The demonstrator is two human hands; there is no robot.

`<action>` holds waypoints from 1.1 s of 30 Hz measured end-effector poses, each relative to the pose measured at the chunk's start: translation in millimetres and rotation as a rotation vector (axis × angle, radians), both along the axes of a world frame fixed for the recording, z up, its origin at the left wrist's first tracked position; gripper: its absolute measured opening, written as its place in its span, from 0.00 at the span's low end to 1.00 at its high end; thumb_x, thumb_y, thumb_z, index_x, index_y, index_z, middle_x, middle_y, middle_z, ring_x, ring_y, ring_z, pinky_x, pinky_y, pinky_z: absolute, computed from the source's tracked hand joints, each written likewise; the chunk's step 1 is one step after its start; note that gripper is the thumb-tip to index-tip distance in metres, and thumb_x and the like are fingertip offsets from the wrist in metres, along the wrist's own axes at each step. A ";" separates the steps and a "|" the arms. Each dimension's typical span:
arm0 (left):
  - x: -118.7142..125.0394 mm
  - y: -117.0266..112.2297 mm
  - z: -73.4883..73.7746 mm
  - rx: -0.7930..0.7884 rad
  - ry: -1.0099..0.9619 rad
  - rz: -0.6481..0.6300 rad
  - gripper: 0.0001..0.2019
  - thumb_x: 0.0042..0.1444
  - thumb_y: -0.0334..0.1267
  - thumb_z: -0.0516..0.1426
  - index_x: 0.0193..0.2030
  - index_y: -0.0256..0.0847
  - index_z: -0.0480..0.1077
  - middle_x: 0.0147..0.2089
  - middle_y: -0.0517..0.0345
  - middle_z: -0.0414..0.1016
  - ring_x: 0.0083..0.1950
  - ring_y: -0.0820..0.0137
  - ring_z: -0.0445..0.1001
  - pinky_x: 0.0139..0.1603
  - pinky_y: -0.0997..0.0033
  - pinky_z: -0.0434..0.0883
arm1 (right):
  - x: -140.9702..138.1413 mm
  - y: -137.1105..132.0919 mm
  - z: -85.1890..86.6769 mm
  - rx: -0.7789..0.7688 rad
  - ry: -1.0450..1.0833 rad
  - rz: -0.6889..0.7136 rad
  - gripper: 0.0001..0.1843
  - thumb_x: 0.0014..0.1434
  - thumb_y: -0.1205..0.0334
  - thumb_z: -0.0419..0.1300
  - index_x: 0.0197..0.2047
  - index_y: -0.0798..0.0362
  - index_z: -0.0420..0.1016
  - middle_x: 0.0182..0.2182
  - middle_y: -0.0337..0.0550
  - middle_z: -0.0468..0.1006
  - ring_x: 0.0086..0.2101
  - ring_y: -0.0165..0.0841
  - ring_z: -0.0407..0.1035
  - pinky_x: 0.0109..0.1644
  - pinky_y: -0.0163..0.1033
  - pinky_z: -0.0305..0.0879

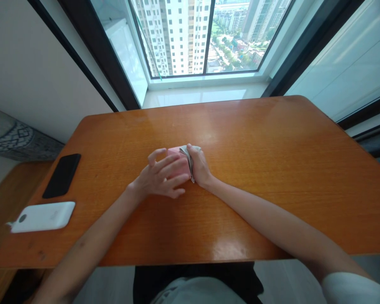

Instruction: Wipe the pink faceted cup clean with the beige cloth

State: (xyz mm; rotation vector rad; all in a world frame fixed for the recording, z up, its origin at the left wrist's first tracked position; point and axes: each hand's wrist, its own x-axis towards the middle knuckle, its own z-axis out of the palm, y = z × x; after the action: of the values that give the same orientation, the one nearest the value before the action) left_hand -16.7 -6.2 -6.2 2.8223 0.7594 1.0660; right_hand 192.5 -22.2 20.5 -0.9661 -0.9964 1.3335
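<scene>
Frame centre: right hand (pixel 200 167) gripped grey cloth (pixel 190 162) against pink box (pixel 181 168); left hand (pixel 160 177), fingers spread, sat over it, probably to steady it.

- Table (pixel 272 169) across mid-frame: wood, orange-brown, fine straight grain, varnished smooth; glossy, with bright reflections near the lower edge.
- Pink box (pixel 173 150) at centre: smooth, near-matt; card or plastic, cannot tell.
- Pale cloth (pixel 185 151) just right of it: thin fabric, matt, softly creased.
- Black phone (pixel 61 176), left: smooth, dark, little shine.
- White device (pixel 44 216), lower left: smooth, plastic-looking, soft sheen.
- Windowpane (pixel 234 33), upper centre: clear glass.
- Sill (pixel 202 97) below: pale, polished, reflective.
- Wall (pixel 28 50), upper left: matt, smooth.
- Patterned cover (pixel 22 135), left edge: cloth-like, matt.
- Sleeve (pixel 351 289), lower right: white cloth, matt.
</scene>
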 end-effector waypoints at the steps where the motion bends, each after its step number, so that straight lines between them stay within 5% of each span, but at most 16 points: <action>1: -2.4 8.5 -4.3 0.076 0.014 -0.076 0.44 0.58 0.72 0.72 0.78 0.73 0.65 0.76 0.56 0.77 0.80 0.47 0.74 0.85 0.34 0.63 | -0.1 0.0 0.1 -0.009 0.003 0.000 0.36 0.66 0.25 0.63 0.27 0.49 0.70 0.23 0.34 0.65 0.26 0.29 0.57 0.30 0.38 0.56; 4: -8.3 25.2 -12.1 0.156 0.034 -0.099 0.54 0.51 0.73 0.75 0.81 0.68 0.60 0.82 0.45 0.69 0.84 0.41 0.68 0.85 0.29 0.61 | -0.4 0.6 -0.7 -0.021 0.022 -0.008 0.35 0.66 0.26 0.63 0.26 0.49 0.70 0.23 0.35 0.66 0.26 0.29 0.58 0.30 0.37 0.57; 7: -11.4 27.0 -11.4 0.152 0.044 -0.047 0.52 0.54 0.68 0.77 0.81 0.66 0.61 0.84 0.41 0.63 0.86 0.39 0.65 0.82 0.27 0.66 | -0.3 2.2 -3.2 -0.011 0.048 -0.001 0.34 0.67 0.28 0.64 0.26 0.49 0.69 0.24 0.34 0.65 0.26 0.29 0.56 0.30 0.37 0.56; 13: -7.4 16.8 -3.0 0.036 -0.049 -0.086 0.52 0.57 0.52 0.80 0.83 0.63 0.60 0.83 0.39 0.64 0.80 0.44 0.72 0.77 0.39 0.78 | -0.1 2.6 -3.7 -0.025 0.026 -0.028 0.36 0.65 0.25 0.64 0.25 0.48 0.67 0.23 0.34 0.64 0.26 0.29 0.56 0.29 0.37 0.55; 18: 4.9 9.8 -0.4 -0.198 -0.187 -0.053 0.56 0.51 0.59 0.81 0.82 0.56 0.61 0.79 0.39 0.67 0.76 0.43 0.76 0.74 0.41 0.79 | -0.4 -1.7 -1.9 0.032 0.013 -0.065 0.35 0.65 0.25 0.65 0.26 0.48 0.69 0.24 0.35 0.66 0.27 0.30 0.57 0.30 0.37 0.58; 23: 9.6 7.2 -6.8 -0.528 -0.280 -0.027 0.57 0.54 0.68 0.75 0.82 0.48 0.58 0.67 0.42 0.79 0.57 0.51 0.85 0.58 0.50 0.84 | 0.6 -4.7 -5.3 0.033 -0.009 -0.025 0.34 0.66 0.27 0.65 0.27 0.49 0.69 0.23 0.35 0.65 0.26 0.29 0.57 0.29 0.37 0.56; 28: -0.1 9.3 -8.8 -0.316 -0.192 -0.054 0.73 0.42 0.71 0.80 0.87 0.55 0.49 0.84 0.33 0.61 0.80 0.35 0.71 0.76 0.32 0.75 | 0.4 -4.5 1.7 0.029 -0.045 -0.016 0.35 0.65 0.25 0.64 0.27 0.49 0.72 0.24 0.36 0.68 0.27 0.30 0.60 0.30 0.38 0.60; 33: -2.9 5.5 1.7 -0.147 -0.073 -0.008 0.62 0.47 0.60 0.82 0.84 0.58 0.58 0.82 0.38 0.65 0.79 0.40 0.73 0.78 0.36 0.76 | -0.8 -3.4 3.6 0.016 -0.027 -0.018 0.36 0.65 0.23 0.63 0.26 0.48 0.70 0.23 0.36 0.67 0.26 0.30 0.59 0.29 0.38 0.58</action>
State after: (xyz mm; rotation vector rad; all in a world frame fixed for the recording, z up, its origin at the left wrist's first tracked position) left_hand -19.6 -0.6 -4.5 2.6471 0.7846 1.0596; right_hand 191.7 -25.7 24.1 -0.9814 -1.0154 1.2986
